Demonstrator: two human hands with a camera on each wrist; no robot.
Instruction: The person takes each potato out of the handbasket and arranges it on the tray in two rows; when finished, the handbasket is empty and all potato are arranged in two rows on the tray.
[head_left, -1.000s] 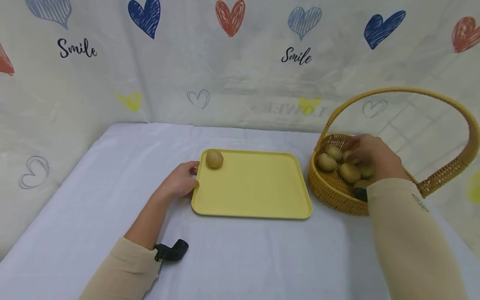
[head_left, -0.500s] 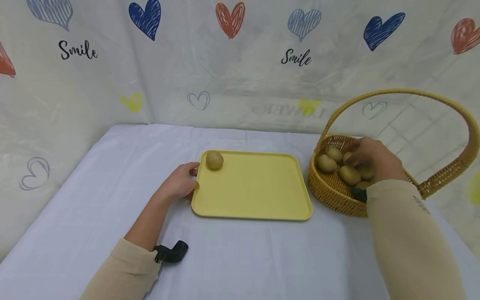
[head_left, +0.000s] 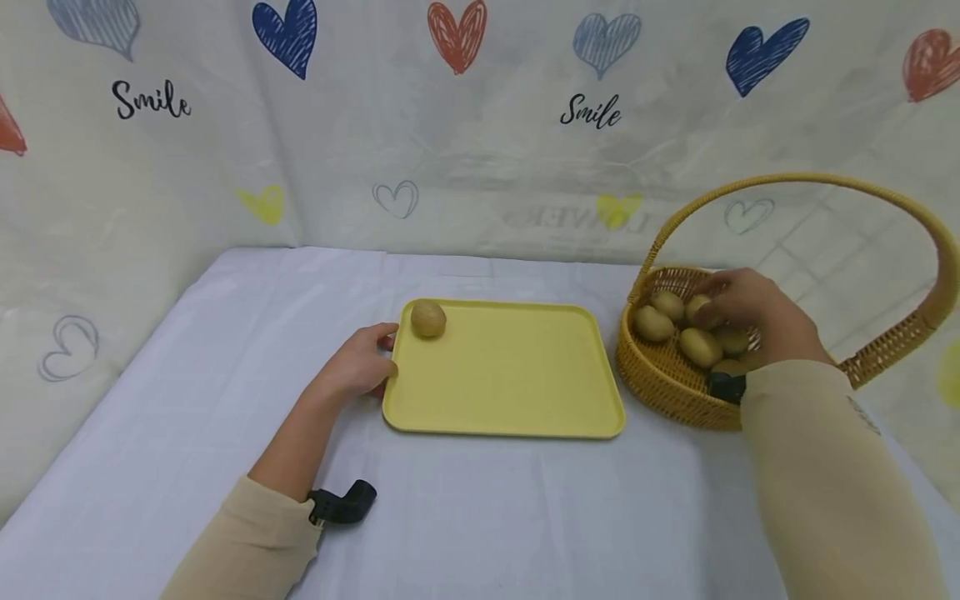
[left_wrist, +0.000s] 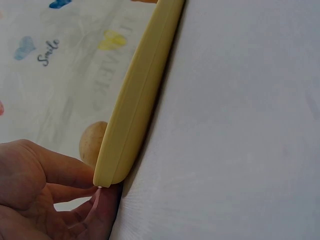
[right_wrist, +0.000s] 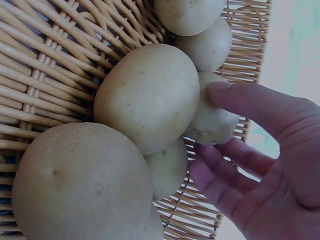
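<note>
My left hand [head_left: 358,362] holds the left edge of a yellow rectangular tray [head_left: 510,371]. In the left wrist view, its thumb and fingers pinch the tray's edge [left_wrist: 127,117]. One potato [head_left: 428,319] sits in the tray's far left corner. On the right, my right hand [head_left: 765,310] reaches into a wicker basket [head_left: 667,400] of several potatoes. The right wrist view shows its thumb and fingertips around a potato [right_wrist: 216,120] by the basket's far wall. Larger potatoes [right_wrist: 150,95] lie nearer that camera and partly cover the held one.
The basket's tall handle [head_left: 806,178] arches above the right forearm. A white cloth [head_left: 480,517] covers the table. Behind it hangs a curtain [head_left: 480,125] printed with hearts and "Smile". Each wrist wears a black camera [head_left: 343,503].
My right hand has shifted slightly to the right within the basket, its fingers at the potato by the far wall. The left hand, tray and potato on it stay put.
</note>
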